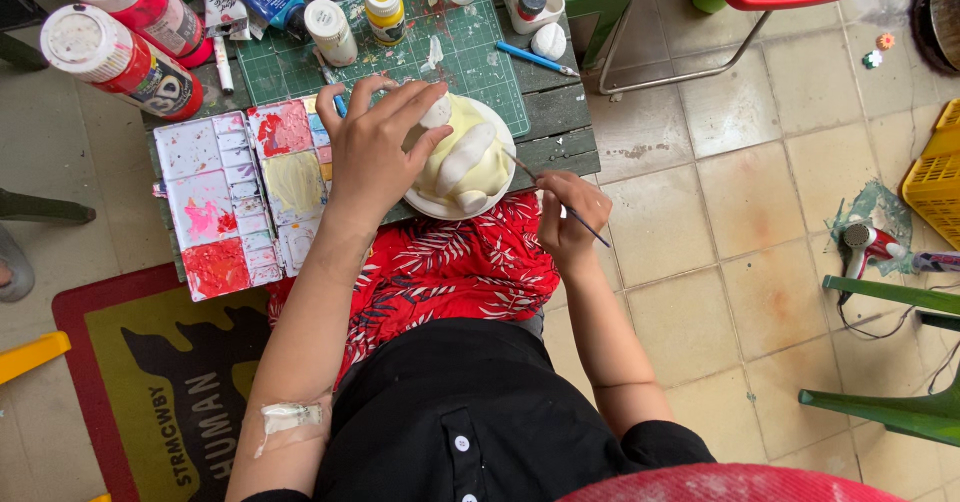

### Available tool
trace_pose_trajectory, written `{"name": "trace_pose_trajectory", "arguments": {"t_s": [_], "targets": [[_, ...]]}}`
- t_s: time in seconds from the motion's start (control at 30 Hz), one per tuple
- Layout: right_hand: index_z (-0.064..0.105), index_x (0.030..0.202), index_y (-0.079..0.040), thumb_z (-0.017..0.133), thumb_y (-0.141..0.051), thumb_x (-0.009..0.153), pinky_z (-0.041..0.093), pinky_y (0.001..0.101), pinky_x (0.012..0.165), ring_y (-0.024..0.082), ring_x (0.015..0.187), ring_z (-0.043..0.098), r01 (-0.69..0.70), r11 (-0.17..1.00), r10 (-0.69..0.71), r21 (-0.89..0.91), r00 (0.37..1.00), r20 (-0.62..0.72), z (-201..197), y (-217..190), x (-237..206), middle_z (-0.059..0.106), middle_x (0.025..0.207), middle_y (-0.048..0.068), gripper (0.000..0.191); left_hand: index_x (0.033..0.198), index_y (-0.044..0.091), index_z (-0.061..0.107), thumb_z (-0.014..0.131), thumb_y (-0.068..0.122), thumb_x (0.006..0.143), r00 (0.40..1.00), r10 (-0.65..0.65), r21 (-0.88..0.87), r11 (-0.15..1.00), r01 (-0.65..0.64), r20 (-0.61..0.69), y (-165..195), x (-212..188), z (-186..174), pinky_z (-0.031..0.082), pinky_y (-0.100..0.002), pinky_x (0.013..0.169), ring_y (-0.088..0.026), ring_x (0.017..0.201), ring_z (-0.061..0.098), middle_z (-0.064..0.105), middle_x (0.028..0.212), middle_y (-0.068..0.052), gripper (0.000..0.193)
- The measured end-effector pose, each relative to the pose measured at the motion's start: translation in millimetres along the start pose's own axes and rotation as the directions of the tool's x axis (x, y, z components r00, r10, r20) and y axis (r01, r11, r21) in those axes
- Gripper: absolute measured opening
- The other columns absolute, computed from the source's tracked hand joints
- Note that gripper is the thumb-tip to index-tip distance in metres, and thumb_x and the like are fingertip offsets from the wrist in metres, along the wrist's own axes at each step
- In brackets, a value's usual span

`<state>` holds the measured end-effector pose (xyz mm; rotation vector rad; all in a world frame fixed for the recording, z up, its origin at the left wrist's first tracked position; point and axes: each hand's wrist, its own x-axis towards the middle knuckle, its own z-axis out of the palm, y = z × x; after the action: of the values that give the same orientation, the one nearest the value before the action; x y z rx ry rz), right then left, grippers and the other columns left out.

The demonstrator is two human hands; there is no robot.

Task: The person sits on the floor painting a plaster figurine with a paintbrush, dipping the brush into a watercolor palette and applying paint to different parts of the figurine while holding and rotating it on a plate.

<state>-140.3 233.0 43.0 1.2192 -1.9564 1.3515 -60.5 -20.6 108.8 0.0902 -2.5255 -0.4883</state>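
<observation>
Beige floor tiles (760, 212) surround the small dark wooden table (560, 122) at which we find the work in hand. On the table we note a green cutting mat (480, 52), and at its left a paint palette (235, 202) with red, pink and pale yellow wells. Two large red paint bottles (120, 57) lie beyond the palette, and smaller bottles (355, 17) stand on the mat.

At the table's near edge sits the piece itself, a pale yellow and white sculpted figure (470, 162) on a round white base. We judge that painting it well calls for a firm hold on the figure and light, short strokes, the brush tip kept on the one colour area.

We record the left hand (375, 152) laid over the figure's left side, fingers spread loosely and curved about it, the fingertips touching its top. The right hand (570, 217) is closed in a pinch on a thin paintbrush (560, 202), whose tip meets the figure's right side.
</observation>
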Motion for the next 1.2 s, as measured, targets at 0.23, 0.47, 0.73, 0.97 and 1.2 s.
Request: {"name": "trace_pose_trajectory", "arguments": {"t_s": [0.23, 0.47, 0.73, 0.97, 1.2], "targets": [[0.063, 0.097, -0.004, 0.066, -0.002, 0.089, 0.044, 0.0303, 0.05, 0.019, 0.06, 0.066, 0.37, 0.925, -0.35, -0.086, 0.918, 0.185, 3.0, -16.6, -7.5, 0.075, 0.09, 0.012, 0.009, 0.134, 0.022, 0.073, 0.083, 0.036, 0.094, 1.0, -0.005, 0.005, 1.0, 0.005, 0.001, -0.1, -1.6, 1.2, 0.025, -0.051, 0.111, -0.024, 0.12, 0.056, 0.073, 0.126, 0.003, 0.044], [0.063, 0.1, -0.005, 0.067, 0.002, 0.088, 0.048, 0.0329, 0.057, 0.022, 0.066, 0.067, 0.143, 0.972, -0.135, -0.184, 0.989, 0.056, 4.2, -11.5, -2.9, 0.074, 0.093, 0.012, 0.014, 0.133, 0.022, 0.074, 0.083, 0.036, 0.093, 1.0, -0.002, 0.005, 1.0, 0.002, -0.002, 0.0, -0.5, 1.1, 0.025, -0.051, 0.11, -0.024, 0.12, 0.056, 0.073, 0.126, 0.003, 0.043], [0.065, 0.097, -0.005, 0.067, 0.003, 0.082, 0.045, 0.0325, 0.052, 0.02, 0.06, 0.064, 0.199, 0.97, -0.192, -0.137, 0.979, 0.064, 2.1, -21.1, -1.7, 0.075, 0.091, 0.012, 0.017, 0.132, 0.022, 0.074, 0.083, 0.036, 0.093, 1.0, -0.006, -0.003, 1.0, 0.006, -0.001, 0.6, -1.4, 0.8, 0.025, -0.051, 0.111, -0.024, 0.119, 0.057, 0.073, 0.126, 0.004, 0.043], [0.064, 0.102, -0.006, 0.068, -0.003, 0.084, 0.046, 0.0322, 0.056, 0.02, 0.066, 0.067, 0.32, 0.911, -0.268, -0.26, 0.939, 0.214, 7.7, -20.4, 13.9, 0.074, 0.095, 0.011, 0.019, 0.133, 0.022, 0.074, 0.083, 0.036, 0.093, 1.0, -0.006, -0.003, 1.0, 0.006, -0.007, 1.0, -0.6, 1.2, 0.025, -0.051, 0.112, -0.023, 0.119, 0.057, 0.073, 0.127, 0.004, 0.043], [0.062, 0.101, -0.006, 0.071, -0.005, 0.085, 0.046, 0.031, 0.055, 0.018, 0.065, 0.065, 0.454, 0.887, -0.406, -0.088, 0.856, 0.322, 3.0, -31.6, 6.8, 0.074, 0.096, 0.011, 0.018, 0.133, 0.022, 0.073, 0.083, 0.036, 0.094, 1.0, -0.008, -0.005, 1.0, 0.008, -0.003, 2.0, -0.1, -0.5, 0.024, -0.052, 0.112, -0.023, 0.12, 0.056, 0.073, 0.128, 0.005, 0.042]]}}
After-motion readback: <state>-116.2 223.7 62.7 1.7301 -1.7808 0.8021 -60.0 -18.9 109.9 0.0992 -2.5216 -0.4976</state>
